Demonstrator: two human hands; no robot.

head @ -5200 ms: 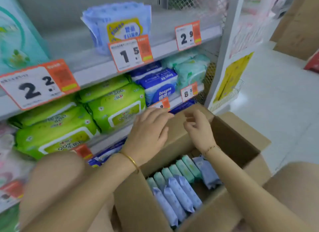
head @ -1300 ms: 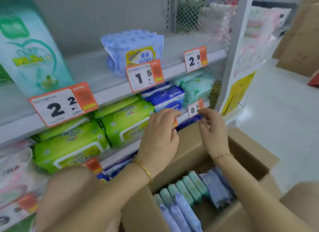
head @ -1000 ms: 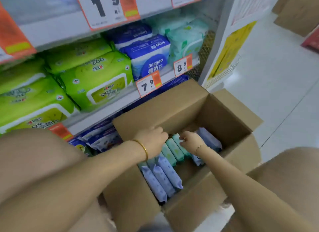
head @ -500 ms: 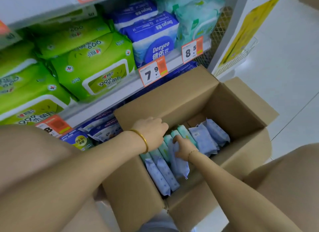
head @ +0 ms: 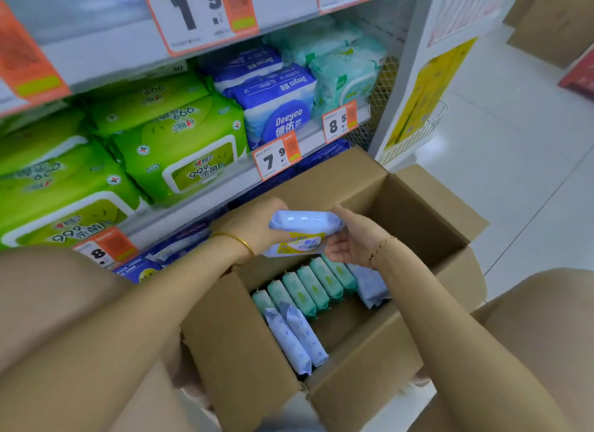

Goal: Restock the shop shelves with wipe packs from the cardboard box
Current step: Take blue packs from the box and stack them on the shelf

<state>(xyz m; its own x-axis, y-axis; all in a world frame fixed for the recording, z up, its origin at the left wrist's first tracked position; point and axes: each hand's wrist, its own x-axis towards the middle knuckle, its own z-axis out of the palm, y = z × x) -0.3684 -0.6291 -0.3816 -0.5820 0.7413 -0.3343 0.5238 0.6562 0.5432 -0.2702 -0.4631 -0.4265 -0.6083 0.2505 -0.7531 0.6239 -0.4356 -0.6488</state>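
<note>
An open cardboard box [head: 414, 219] stands on the floor against the shelves. Inside it stand several green wipe packs [head: 313, 287] and a few pale blue ones [head: 295, 338]. Above the box, both hands hold pale blue wipe packs [head: 303, 227] with a yellow label, lifted clear of the rest. My left hand [head: 257, 226] grips them from the left. My right hand [head: 350, 235] holds them from the right, palm turned up under them.
The middle shelf carries big green wipe packs [head: 180, 148], blue Deeyeo packs [head: 276, 100] and mint packs [head: 347, 68], with price tags [head: 276, 158] on its edge. Blue packs [head: 138, 267] fill the lower shelf. A white upright [head: 401, 65] ends the shelving; tiled floor lies to the right.
Both hands were down among the packs in the box. They have come up together with pale blue packs held between them above the box.
</note>
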